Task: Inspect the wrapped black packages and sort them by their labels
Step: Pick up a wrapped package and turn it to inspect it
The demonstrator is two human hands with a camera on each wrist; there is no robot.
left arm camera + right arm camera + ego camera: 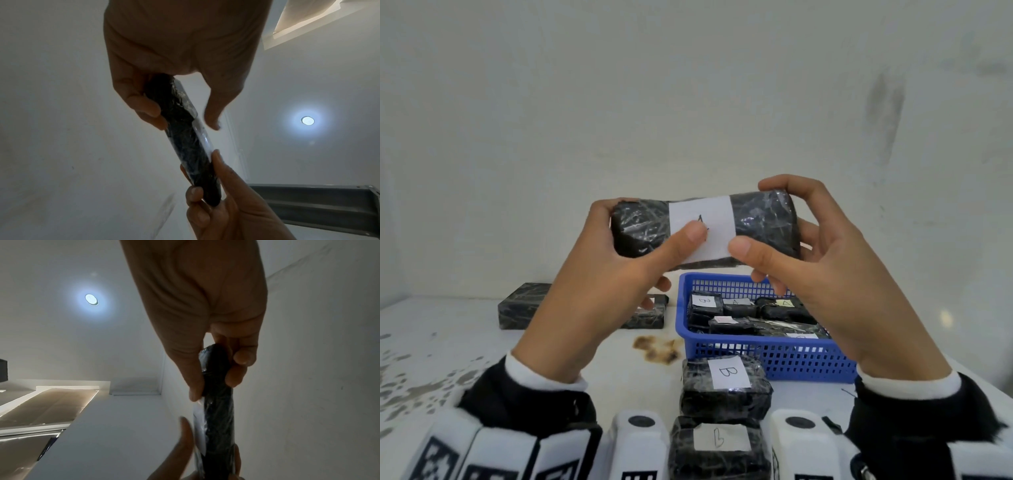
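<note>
Both hands hold one black plastic-wrapped package point(760, 222) up in front of the wall, above the table. Its white label point(702, 219) faces me and reads "A". My left hand point(619, 274) grips the package's left end, thumb on the label. My right hand point(822, 270) grips the right end, thumb on the label's edge. In the left wrist view the package point(183, 134) shows edge-on between the two hands. The right wrist view shows the package point(218, 404) the same way. Two packages marked "B" point(726, 387) point(719, 448) lie near me.
A blue plastic basket point(767, 356) at centre right holds several labelled black packages. More black packages point(524, 305) lie on the white table point(448, 342) at the left, behind my left forearm. A brown stain point(657, 347) marks the table beside the basket.
</note>
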